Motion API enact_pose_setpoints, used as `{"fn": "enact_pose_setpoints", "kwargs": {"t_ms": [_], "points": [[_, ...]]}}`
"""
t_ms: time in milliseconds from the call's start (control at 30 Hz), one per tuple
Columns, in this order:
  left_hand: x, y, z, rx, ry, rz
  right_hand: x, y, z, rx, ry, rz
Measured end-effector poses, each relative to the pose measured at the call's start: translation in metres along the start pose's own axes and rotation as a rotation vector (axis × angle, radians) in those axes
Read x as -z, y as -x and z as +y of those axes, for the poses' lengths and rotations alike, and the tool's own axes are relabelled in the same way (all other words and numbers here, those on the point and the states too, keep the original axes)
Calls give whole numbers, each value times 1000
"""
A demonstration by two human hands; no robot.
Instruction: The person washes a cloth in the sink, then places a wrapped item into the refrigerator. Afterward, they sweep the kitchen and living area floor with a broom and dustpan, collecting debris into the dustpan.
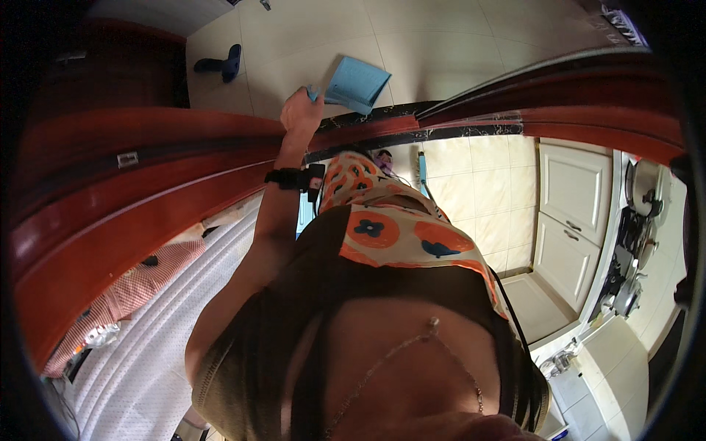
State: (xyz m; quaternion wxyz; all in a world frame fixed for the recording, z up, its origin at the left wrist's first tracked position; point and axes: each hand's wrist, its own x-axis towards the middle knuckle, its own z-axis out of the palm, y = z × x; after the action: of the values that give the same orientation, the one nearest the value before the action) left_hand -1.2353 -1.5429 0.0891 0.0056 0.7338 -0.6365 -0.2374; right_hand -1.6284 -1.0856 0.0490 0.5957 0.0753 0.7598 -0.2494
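My left hand (302, 109) reaches forward past the door frame, its fingers closed on the handle of a blue plastic dustpan (358, 80). The dustpan is at the pale tiled floor, beside the dark stone threshold; whether it touches the floor cannot be told. A black strap with a small device (311, 179) is around the left wrist. My right hand is out of view. To the right of my patterned clothing, a broom with a blue head (422, 165) lies low over the kitchen tiles, its dark handle partly hidden by my body.
Dark slippers (223, 64) lie on the floor ahead. Red wooden door frames (220, 129) stand on both sides of the threshold (474, 130). White cabinets (576, 187) and a counter with pots (642, 193) are at the right. A striped cloth (143, 281) is at the left.
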Motion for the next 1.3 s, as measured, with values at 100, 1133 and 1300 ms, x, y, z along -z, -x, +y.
{"fn": "enact_pose_setpoints", "kwargs": {"t_ms": [100, 1133, 1300], "points": [[14, -44, 30, 15, 42, 7, -15, -15, -55, 30, 1, 16], [-144, -526, 458, -669, -371, -624, -278, -49, -365, -254, -767, 348], [-193, -547, 513, -828, -535, -812, -322, -78, -405, -271, -909, 390]]}}
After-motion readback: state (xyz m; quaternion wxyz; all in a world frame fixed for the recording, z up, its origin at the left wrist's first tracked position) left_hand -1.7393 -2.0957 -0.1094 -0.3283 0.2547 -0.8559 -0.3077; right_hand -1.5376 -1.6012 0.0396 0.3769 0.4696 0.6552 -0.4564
